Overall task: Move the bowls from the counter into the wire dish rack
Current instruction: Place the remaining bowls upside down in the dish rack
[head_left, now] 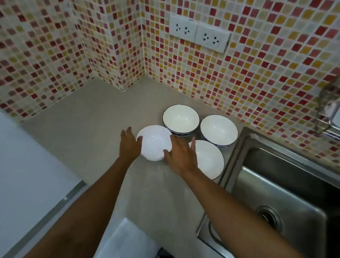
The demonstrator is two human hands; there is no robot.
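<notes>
You are facing a corner of small red, yellow and cream mosaic wall tiles (270, 61) filling the upper frame. Two white double wall sockets (199, 33) sit at upper centre. A pale grey stone worktop (85, 121) runs below, with a stainless steel sink basin (293, 190) at lower right. Lighting is dim and even.

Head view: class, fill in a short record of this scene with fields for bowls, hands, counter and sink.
bowls: four white bowls, all on the counter
nearest-left bowl: between both hands
left hand: open, at that bowl's left rim
right hand: open, at its right rim, over the front-right bowl
counter: grey, in a tiled corner
sink: steel, right of the bowls
dish rack: not clearly visible
</notes>
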